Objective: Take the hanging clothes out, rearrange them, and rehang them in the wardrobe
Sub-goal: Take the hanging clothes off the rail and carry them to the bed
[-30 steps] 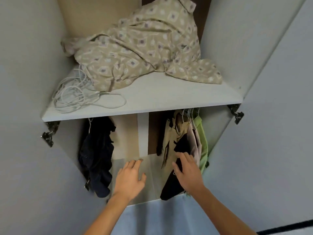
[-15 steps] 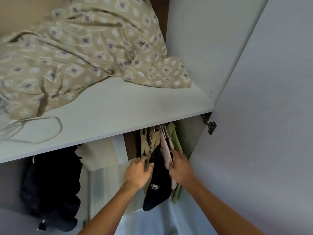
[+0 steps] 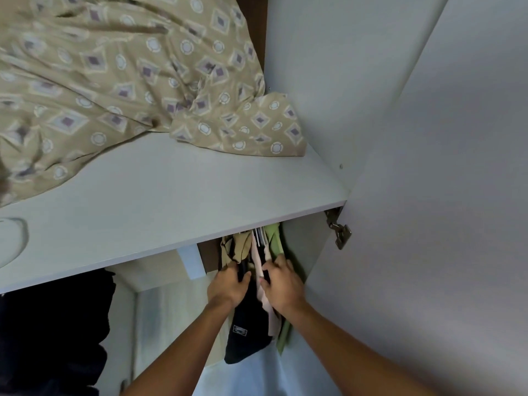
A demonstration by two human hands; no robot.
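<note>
Below the white shelf (image 3: 177, 201) a bunch of clothes hangs at the right end of the wardrobe: a tan garment (image 3: 233, 250), a black garment (image 3: 245, 335) with a small label, a pale pink one (image 3: 264, 295) and a green one (image 3: 275, 244). My left hand (image 3: 227, 285) grips the black garment near its top, fingers curled into the cloth. My right hand (image 3: 281, 282) pinches the pink garment beside it, against the green one. The hanger hooks (image 3: 259, 237) barely show under the shelf edge; the rail is hidden.
A crumpled beige patterned cloth (image 3: 120, 81) fills the shelf top. A dark garment (image 3: 51, 332) hangs at the lower left. The open wardrobe door (image 3: 443, 224) stands close on the right, with its metal hinge (image 3: 340, 232) beside the clothes.
The view has moved closer and to the right. Both hands went from reaching toward the clothes to closing on them, the left on the black garment, the right on the pink one.
</note>
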